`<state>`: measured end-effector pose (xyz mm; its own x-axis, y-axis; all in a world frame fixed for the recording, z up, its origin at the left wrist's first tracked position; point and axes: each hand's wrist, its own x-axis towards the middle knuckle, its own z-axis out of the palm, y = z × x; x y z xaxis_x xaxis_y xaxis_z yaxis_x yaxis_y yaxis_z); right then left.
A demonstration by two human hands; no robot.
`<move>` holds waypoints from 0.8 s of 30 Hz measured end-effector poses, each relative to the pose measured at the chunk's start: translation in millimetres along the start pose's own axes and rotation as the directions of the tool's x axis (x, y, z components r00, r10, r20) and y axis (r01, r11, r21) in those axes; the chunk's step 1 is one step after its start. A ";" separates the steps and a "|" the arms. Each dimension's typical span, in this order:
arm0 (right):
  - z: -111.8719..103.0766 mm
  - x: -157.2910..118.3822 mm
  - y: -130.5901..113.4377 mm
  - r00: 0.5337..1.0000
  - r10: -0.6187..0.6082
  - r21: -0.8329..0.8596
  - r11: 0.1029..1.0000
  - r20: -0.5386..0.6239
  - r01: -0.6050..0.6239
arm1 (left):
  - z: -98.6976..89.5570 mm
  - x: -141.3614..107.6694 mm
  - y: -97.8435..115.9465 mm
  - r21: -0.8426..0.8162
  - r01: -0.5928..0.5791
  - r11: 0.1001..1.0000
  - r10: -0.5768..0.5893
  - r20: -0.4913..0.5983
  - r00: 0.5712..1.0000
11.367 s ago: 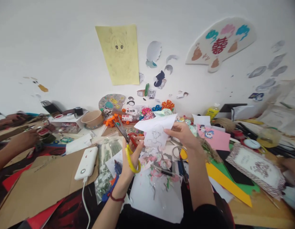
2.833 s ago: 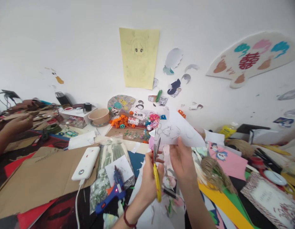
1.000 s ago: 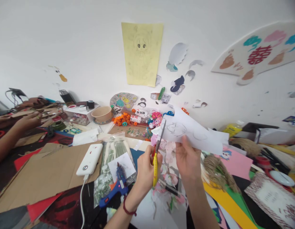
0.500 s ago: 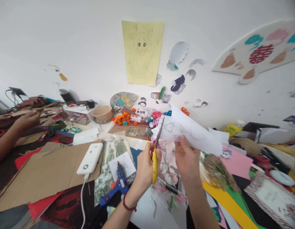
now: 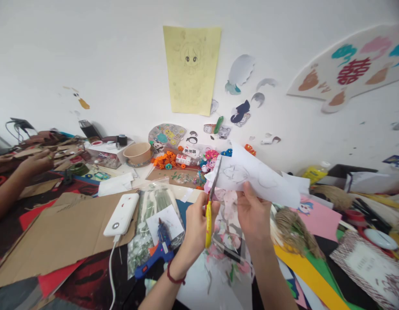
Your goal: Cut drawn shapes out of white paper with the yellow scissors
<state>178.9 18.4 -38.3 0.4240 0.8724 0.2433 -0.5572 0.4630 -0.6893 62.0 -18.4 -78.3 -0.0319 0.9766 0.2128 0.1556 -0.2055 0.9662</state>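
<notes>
My left hand (image 5: pixel 197 224) is closed round the yellow handle of the scissors (image 5: pixel 208 224), whose blades point up at the left edge of a white paper. Pencil drawings show on this paper (image 5: pixel 267 181), which curls toward the right. My right hand (image 5: pixel 254 211) pinches the paper's lower edge, thumb in front. Below the hands lie white paper sheets (image 5: pixel 199 275) and pink floral scraps. A blue glue gun (image 5: pixel 156 258) rests left of my left wrist, its nozzle over a small white card.
Cardboard (image 5: pixel 66 232) with a white power bank (image 5: pixel 122 214) and cable lies left. Another person's hands (image 5: pixel 34 165) are at far left. Twine (image 5: pixel 292 228), pink paper (image 5: pixel 322 217) and coloured strips lie right. Behind stand a round tub (image 5: pixel 137 154) and orange flowers (image 5: pixel 165 160).
The scissors' handles have come closer together in my left hand. The paper and my right hand have hardly moved.
</notes>
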 end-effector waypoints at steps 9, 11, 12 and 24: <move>-2.7 1.9 -0.7 1.000 -0.007 -0.003 1.000 -0.002 0.007 | -1.3 2.3 -3.7 0.068 -0.015 0.998 0.016 -0.016 1.000; -3.8 2.6 -1.0 1.000 -0.008 0.000 1.000 -0.006 0.008 | -2.7 2.4 -2.5 0.099 -0.028 0.995 0.030 -0.019 0.999; -4.2 2.9 -1.0 1.000 -0.006 0.001 1.000 -0.011 0.006 | -3.3 2.3 -1.5 0.112 -0.035 0.993 0.037 -0.019 0.999; -3.2 2.2 0.8 0.999 0.031 -0.009 0.999 -0.042 -0.031 | -2.0 4.9 4.1 0.082 -0.004 0.997 0.006 -0.027 1.000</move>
<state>181.7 20.2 -40.5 0.4359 0.8791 0.1930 -0.5640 0.4339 -0.7026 60.6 -14.6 -72.9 -0.0575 0.9732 0.2228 0.2361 -0.2036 0.9502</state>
